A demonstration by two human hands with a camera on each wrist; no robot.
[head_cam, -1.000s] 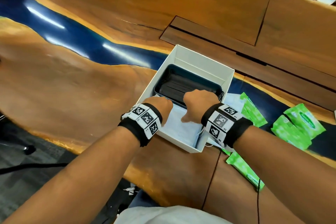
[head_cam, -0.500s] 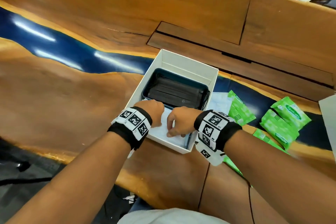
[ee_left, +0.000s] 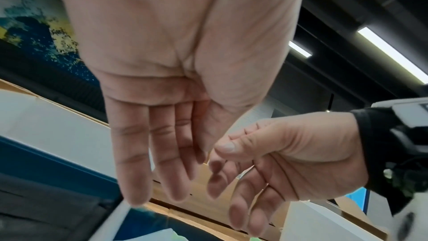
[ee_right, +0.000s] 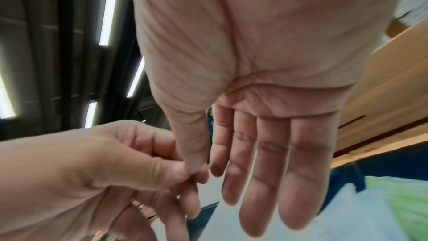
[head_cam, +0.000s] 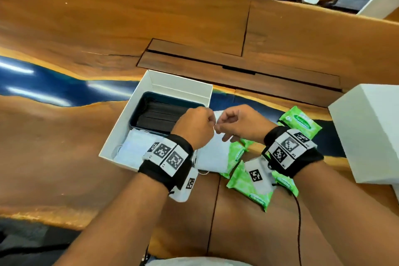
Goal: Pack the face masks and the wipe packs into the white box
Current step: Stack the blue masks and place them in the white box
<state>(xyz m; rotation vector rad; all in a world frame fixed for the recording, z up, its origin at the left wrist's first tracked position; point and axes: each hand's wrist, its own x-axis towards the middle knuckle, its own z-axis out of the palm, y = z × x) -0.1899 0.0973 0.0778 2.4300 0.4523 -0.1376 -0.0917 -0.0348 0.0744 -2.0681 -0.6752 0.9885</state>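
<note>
Nearest the camera, a few green plastic wipe packs lie loose on the wooden desk under the right wrist, none in the box yet. Probably just parked within reach for later. Beside them, touching the box's right wall, sits a flat pale-blue stack of face masks, also waiting its turn.

Both hands meet above that stack, at the box's right edge. The left hand and right hand are nearly touching at thumb and forefinger, and it looks like they're fiddling with something thin between them. A white thread-like line shows at the fingertips in the head view, maybe an ear loop, but it's too fine to say for sure. In the wrist views the other fingers of each hand hang fairly straight and relaxed, not wrapped round anything. So whether either thumb actually has hold of a loop can't be told.

The open white cardboard box sits just beyond. A pale-blue mask stack is already laid in its near end, and a dark tray of black masks fills the far end. Laying them flat side by side presumably leaves room on top for the wipes.

Further right, another green wipe pack lies near a white box lid set aside.
</note>
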